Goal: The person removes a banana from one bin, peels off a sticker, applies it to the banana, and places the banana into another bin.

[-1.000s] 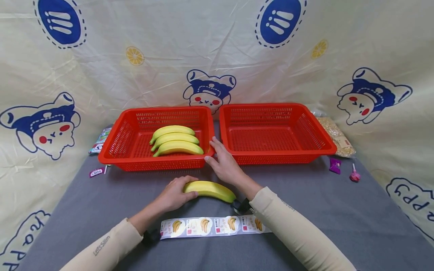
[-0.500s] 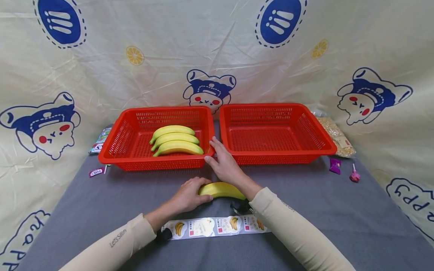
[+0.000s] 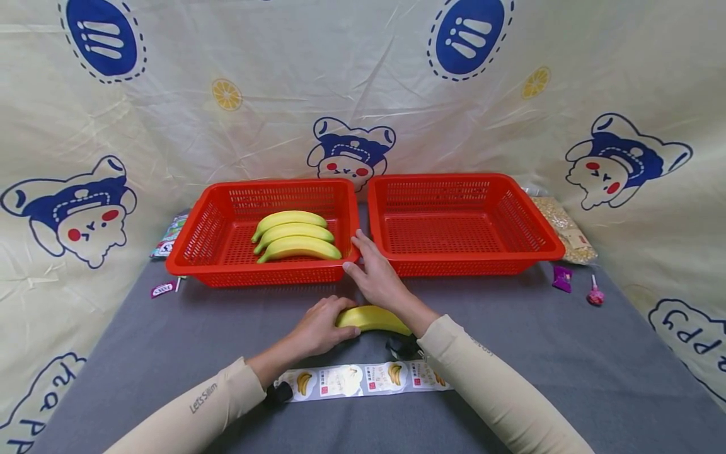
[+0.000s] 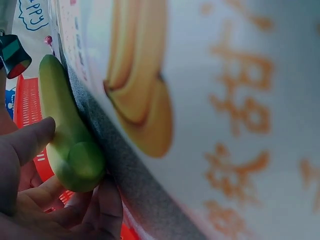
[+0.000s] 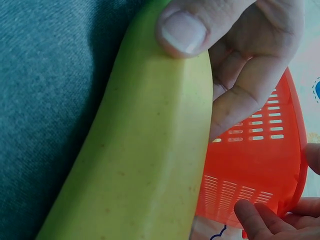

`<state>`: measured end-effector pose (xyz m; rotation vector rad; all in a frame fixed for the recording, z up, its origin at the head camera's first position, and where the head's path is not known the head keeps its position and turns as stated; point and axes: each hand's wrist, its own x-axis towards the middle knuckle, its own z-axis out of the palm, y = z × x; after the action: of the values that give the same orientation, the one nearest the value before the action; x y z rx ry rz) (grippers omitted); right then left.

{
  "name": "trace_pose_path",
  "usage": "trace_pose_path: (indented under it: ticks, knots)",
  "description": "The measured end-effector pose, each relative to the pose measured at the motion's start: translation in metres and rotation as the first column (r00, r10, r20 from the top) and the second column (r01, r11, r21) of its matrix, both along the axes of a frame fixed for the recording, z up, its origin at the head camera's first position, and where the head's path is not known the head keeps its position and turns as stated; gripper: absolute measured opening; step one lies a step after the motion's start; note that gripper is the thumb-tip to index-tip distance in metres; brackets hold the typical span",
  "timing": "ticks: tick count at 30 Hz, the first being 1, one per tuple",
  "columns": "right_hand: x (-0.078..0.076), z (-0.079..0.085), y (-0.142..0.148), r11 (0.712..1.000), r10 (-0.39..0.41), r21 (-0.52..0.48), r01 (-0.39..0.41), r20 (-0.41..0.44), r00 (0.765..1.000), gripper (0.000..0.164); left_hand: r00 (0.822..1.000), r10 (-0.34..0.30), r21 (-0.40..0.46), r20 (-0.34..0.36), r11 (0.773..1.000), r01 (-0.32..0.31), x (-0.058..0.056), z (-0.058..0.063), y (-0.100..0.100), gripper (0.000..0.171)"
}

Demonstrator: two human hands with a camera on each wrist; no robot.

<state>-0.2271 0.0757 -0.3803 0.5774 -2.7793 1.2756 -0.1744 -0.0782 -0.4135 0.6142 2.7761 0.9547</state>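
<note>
My left hand (image 3: 323, 326) grips the left end of a yellow banana (image 3: 373, 319) on the grey cloth. In the left wrist view, thumb and fingers lie around the rounded green-tinged tip of the banana (image 4: 67, 120). Its right end is hidden behind my right wrist in the head view. My right hand (image 3: 379, 277) touches the front right corner of the left red basket (image 3: 272, 276), fingers straight along its side and thumb at the front. Three bananas (image 3: 297, 234) lie side by side in that basket. A strip of banana stickers (image 3: 368, 381) lies in front, partly under the arms.
The right red basket (image 3: 459, 266) stands beside the left one, with nothing in it. Clear bag of grains (image 3: 567, 230) and a purple wrapped sweet (image 3: 562, 278) lie right, near a pink lollipop (image 3: 595, 295). Another lollipop (image 3: 164, 289) and a colourful packet (image 3: 170, 236) lie left.
My left hand has moved to the right, sliding the banana with it toward my right wrist. My right hand stays at the basket corner.
</note>
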Motion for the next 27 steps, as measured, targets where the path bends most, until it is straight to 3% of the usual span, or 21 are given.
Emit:
trace_pose_path:
  ticks: [12, 20, 27]
  knots:
    - [0.006, 0.002, 0.004, 0.999, 0.015, -0.037, -0.015, 0.009, 1.0, 0.064, 1.0, -0.01, 0.004, -0.008, 1.0, 0.01, 0.002, -0.001, -0.001, 0.047]
    - [0.033, 0.014, 0.028, 0.997, 0.057, -0.06, -0.056, 0.017, 0.998, 0.063, 1.0, 0.029, 0.013, -0.01, 1.0, -0.029, 0.007, 0.011, -0.008, 0.053]
    - [0.061, 0.017, 0.057, 0.996, 0.046, -0.076, -0.052, -0.075, 0.996, 0.049, 0.99, 0.038, 0.016, -0.139, 0.999, -0.036, 0.022, 0.022, -0.006, 0.048]
